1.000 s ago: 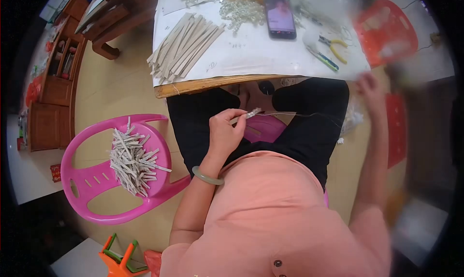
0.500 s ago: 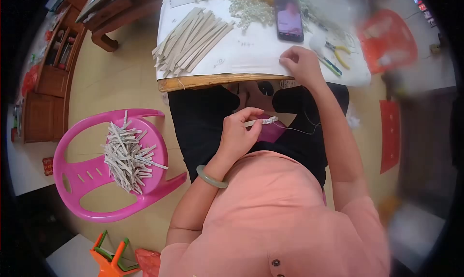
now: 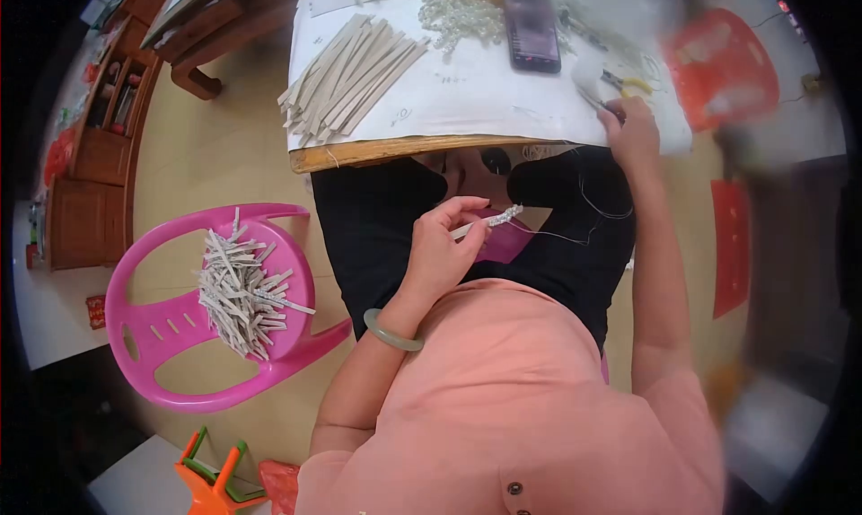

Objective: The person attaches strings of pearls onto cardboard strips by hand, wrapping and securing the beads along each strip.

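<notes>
My left hand [image 3: 444, 246], above my lap, pinches a pale flat strip [image 3: 462, 231] whose far end is wound with small whitish beads [image 3: 505, 217]. A thin thread [image 3: 561, 238] trails from the beaded end across my dark trousers toward the right. At the table's right front edge, my right hand [image 3: 636, 131] has its fingers closed over the handle of a slim tool [image 3: 588, 91]; the hand hides most of it. Yellow-handled pliers [image 3: 636, 83] lie just beyond that hand.
On the white-covered table [image 3: 449, 111] lie a pile of pale strips [image 3: 350, 79], clear beads [image 3: 462, 21] and a phone [image 3: 532, 26]. To my left, a pink chair [image 3: 121, 308] holds many short strips [image 3: 238, 290]. A red stool [image 3: 727, 70] stands right of the table.
My right hand has moved right along the table edge, from beside the phone onto the slim tool. The thread's loop has shifted. My left hand still holds the beaded strip, now tilted slightly upward.
</notes>
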The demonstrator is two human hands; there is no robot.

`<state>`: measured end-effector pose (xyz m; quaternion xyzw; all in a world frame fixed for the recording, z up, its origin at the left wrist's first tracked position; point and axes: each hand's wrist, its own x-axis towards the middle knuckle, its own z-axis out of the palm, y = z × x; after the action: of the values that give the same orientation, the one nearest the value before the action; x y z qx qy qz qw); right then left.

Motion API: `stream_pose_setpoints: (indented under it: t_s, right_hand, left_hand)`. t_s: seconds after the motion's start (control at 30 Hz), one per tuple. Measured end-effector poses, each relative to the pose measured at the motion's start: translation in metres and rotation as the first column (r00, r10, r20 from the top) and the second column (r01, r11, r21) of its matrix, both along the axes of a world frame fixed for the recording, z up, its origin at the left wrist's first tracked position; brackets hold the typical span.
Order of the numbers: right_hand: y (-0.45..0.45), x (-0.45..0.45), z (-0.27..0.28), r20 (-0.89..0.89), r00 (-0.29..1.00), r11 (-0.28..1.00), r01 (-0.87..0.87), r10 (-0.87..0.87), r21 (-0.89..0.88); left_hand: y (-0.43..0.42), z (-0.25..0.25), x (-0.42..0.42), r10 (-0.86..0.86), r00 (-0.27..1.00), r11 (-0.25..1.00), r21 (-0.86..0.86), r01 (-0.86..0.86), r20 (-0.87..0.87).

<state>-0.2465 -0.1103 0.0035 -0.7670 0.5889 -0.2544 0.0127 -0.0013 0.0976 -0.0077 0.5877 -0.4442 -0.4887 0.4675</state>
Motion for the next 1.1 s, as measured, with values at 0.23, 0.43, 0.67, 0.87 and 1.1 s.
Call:
stream_pose_setpoints:
  t_s: [0.23,0.43,0.67,0.87,1.1]
  right_hand:
    - [0.010,-0.001,0.032,0.103,0.995,0.984,0.032,-0.014,-0.175]
    - [0.115,0.033,0.102,0.856,0.514,0.856,-0.465,0.052,0.227]
    - [0.174,0.064,0.042,0.691,0.722,0.534,-0.588,0.009,0.608]
    - [0.170,0.068,0.021,0.529,0.848,0.660,-0.418,0.038,0.624]
    - [0.167,0.074,0.020,0.545,0.833,0.696,-0.449,0.098,0.561]
  left_hand:
    - [0.000,0.007,-0.001,0.024,0.980,1.000,0.021,-0.021,-0.196]
    - [-0.003,0.004,-0.002,0.039,0.959,0.999,0.014,-0.037,-0.280]
    - [0.000,0.011,0.001,0.048,0.943,0.999,-0.001,-0.051,-0.330]
    - [0.001,0.018,-0.005,0.031,0.975,0.999,-0.025,-0.037,-0.219]
    - [0.003,0.018,-0.005,-0.016,0.999,0.995,-0.097,0.011,-0.051]
